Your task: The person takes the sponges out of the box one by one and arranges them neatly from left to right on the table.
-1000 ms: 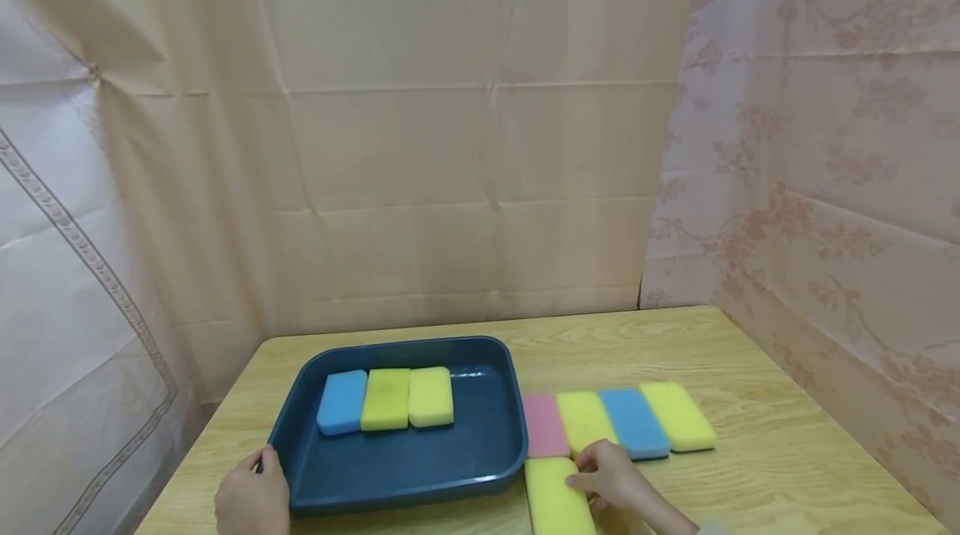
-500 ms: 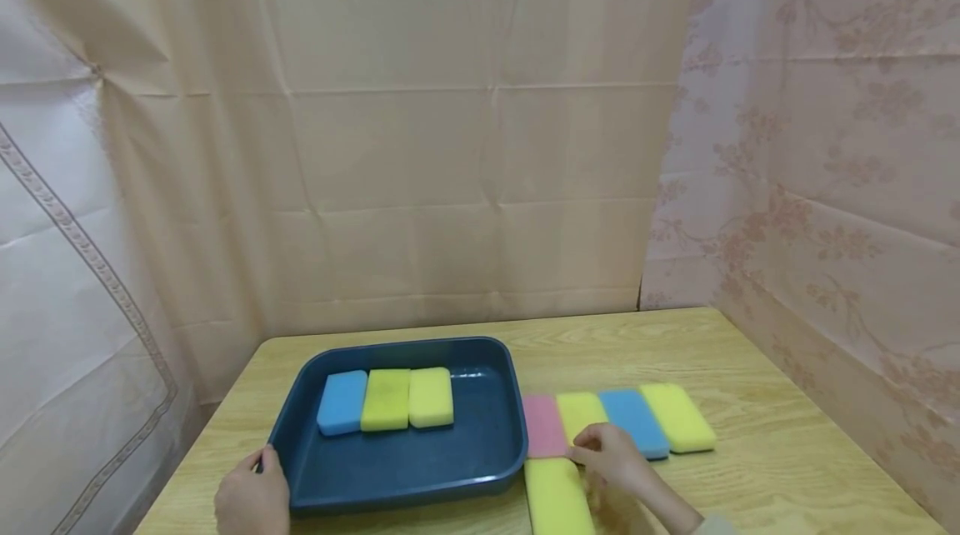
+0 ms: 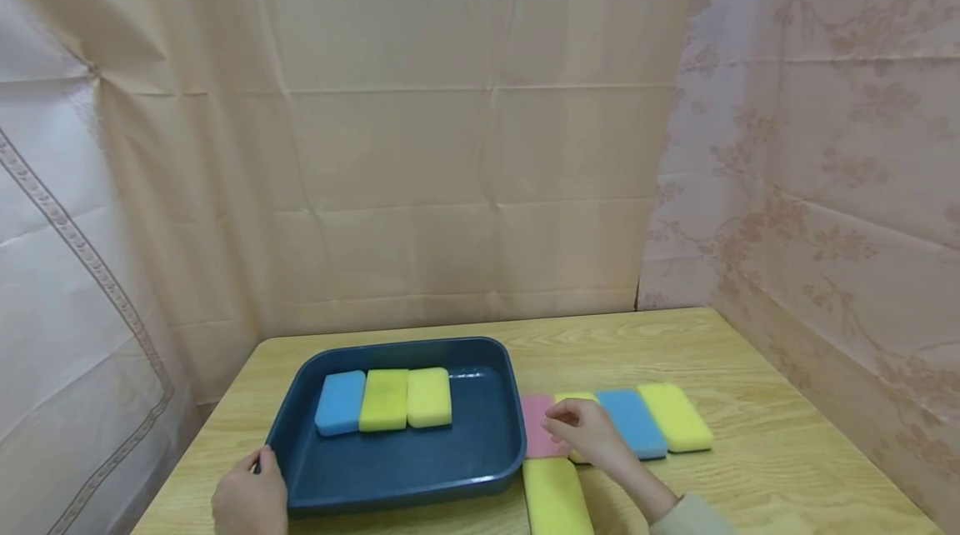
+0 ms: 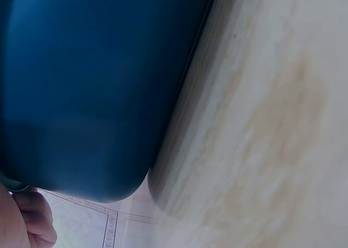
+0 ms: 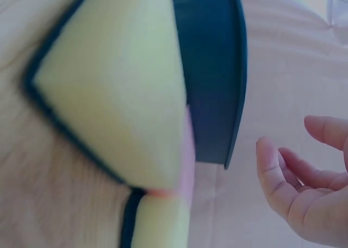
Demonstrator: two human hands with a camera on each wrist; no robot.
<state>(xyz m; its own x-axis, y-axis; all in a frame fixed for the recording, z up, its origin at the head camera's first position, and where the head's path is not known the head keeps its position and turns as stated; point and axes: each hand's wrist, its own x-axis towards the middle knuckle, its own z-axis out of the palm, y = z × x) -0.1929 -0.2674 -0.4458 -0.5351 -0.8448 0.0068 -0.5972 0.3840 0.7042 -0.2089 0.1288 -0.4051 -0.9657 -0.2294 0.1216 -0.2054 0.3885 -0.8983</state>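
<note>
The dark blue tray (image 3: 390, 485) holds a blue sponge (image 3: 341, 403), a darker yellow sponge (image 3: 384, 400) and a pale yellow sponge (image 3: 429, 397) side by side. My left hand (image 3: 250, 495) grips the tray's left rim; in the left wrist view its curled fingers (image 4: 38, 218) meet the tray corner. Above the pink sponge (image 3: 538, 427) and a partly covered yellow one hovers my right hand (image 3: 588, 435), fingers loosely bent, holding nothing. The right wrist view shows that hand (image 5: 310, 188) with thumb and fingers apart, beside the near yellow sponge (image 5: 119, 90).
Right of the pink sponge, the row continues with the partly covered yellow sponge, a blue sponge (image 3: 632, 424) and another yellow sponge (image 3: 675, 417). One yellow sponge (image 3: 557, 497) lies nearer the front of the wooden table (image 3: 765, 468). Beige cloth (image 3: 465, 185) hangs behind.
My right hand has left the front yellow sponge and moved up and slightly left, over the pink one. The left hand keeps its place on the tray.
</note>
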